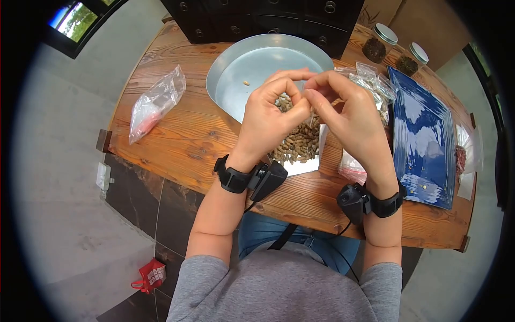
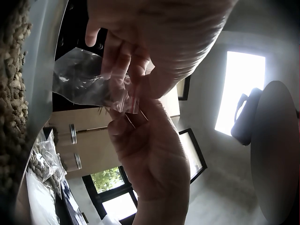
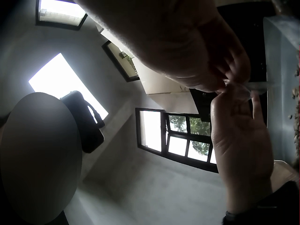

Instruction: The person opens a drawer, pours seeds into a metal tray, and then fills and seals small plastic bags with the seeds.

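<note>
Both hands meet over a heap of brown seed-like pieces (image 1: 300, 144) beside a round metal tray (image 1: 232, 64). The left hand (image 1: 273, 115) and the right hand (image 1: 354, 115) pinch the top edge of a small clear plastic bag (image 2: 79, 77), seen best in the left wrist view. There the bag hangs between the fingertips; whether anything lies inside cannot be told. In the head view the hands mostly hide it. Under the heap is a white sheet or tray (image 1: 303, 167). A single pale piece (image 1: 246, 83) lies in the metal tray.
A clear bag with something pink (image 1: 155, 107) lies at left. Filled clear bags (image 1: 370, 80), a blue tray (image 1: 421, 134), a bag of red pieces (image 1: 461, 155) and two lidded jars (image 1: 375, 49) are at right. A dark drawer cabinet (image 1: 252, 19) stands behind.
</note>
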The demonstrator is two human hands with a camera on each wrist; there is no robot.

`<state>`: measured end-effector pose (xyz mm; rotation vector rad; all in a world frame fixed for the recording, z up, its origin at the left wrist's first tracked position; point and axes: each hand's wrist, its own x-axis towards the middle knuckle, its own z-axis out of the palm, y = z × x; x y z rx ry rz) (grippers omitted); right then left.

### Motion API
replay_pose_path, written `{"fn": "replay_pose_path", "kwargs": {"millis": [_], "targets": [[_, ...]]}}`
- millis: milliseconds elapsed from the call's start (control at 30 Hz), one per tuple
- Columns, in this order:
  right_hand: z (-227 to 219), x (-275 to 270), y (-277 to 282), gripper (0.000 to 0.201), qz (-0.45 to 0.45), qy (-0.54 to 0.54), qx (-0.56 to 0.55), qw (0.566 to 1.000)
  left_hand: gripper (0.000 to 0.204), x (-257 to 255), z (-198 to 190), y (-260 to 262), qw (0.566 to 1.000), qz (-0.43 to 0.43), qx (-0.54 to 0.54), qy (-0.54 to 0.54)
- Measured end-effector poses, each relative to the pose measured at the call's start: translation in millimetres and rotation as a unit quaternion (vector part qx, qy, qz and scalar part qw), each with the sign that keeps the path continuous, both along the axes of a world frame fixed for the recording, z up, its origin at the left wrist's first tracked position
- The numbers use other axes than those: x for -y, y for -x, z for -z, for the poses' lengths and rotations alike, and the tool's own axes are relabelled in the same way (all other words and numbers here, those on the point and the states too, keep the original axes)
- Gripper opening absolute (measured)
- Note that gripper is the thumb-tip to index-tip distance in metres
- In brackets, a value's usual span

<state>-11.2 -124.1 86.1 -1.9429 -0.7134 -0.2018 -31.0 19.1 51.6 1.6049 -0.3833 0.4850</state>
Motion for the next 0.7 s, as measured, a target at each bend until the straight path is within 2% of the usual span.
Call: {"fn": "replay_pose_path", "kwargs": {"millis": [133,200,267,300,367,400,467,500,633,700], "targets": [[-1,3,0,0.015,0.022,0.049,0.000,0.999,0.014,-1,-5,5,0.997,0.024,-0.067,-0.013],[-3,4,0,0.013,0.050,0.066,0.035,0.996,0.015,-3,-5,5,0.996,0.033,-0.086,-0.007],[-3,3,0,0.011,0.058,0.057,0.037,0.996,0.013,-4,-5,4,0.986,0.054,-0.141,0.066],[-4,3,0,0.010,0.067,0.048,0.038,0.996,0.013,-3,-3,3,0.987,0.054,-0.140,0.066],[-7,4,0,0.009,0.069,0.038,0.017,0.997,0.039,1,1,1,0.990,0.074,-0.085,0.086],[-9,4,0,0.008,0.070,0.029,-0.005,0.997,0.039,1,1,1,0.990,0.075,-0.083,0.085],[-11,4,2,0.009,0.059,0.007,-0.039,0.997,0.074,1,-1,2,0.995,0.074,-0.034,-0.056],[-12,3,3,0.009,0.046,-0.013,-0.074,0.996,0.087,1,-1,2,0.992,0.077,-0.044,-0.087],[-7,-1,4,0.009,0.042,-0.027,-0.058,0.997,0.086,0,-4,3,0.990,0.078,-0.052,-0.109],[-4,-2,3,0.010,0.070,-0.025,-0.014,0.997,0.083,1,-2,3,0.987,0.072,-0.028,-0.140]]}}
